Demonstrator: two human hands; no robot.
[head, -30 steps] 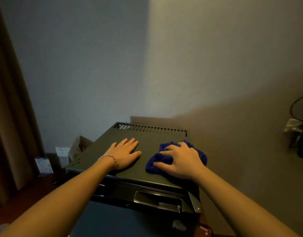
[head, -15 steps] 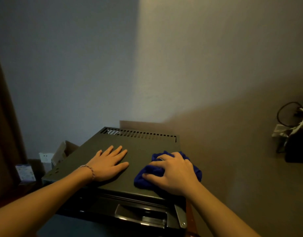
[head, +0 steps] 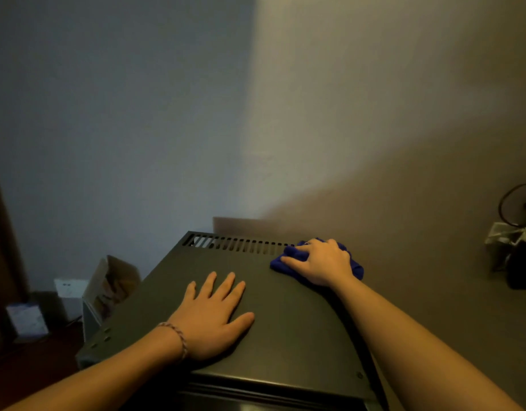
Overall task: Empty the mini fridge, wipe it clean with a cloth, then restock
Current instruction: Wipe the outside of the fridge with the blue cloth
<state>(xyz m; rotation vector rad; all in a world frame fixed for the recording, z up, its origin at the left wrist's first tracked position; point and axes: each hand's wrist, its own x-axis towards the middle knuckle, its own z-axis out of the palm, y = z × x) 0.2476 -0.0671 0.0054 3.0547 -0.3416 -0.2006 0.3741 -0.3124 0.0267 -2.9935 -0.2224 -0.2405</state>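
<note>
— Where do your hands stand?
— Your left hand (head: 210, 317) lies flat, fingers straight and spread, on the dark metal top of the mini fridge (head: 288, 318).
— And the cloth?
— Your right hand (head: 321, 264) presses the crumpled blue cloth (head: 355, 266) at the top's far right corner, beside the vent slots (head: 241, 244), fingers curled over it.
</note>
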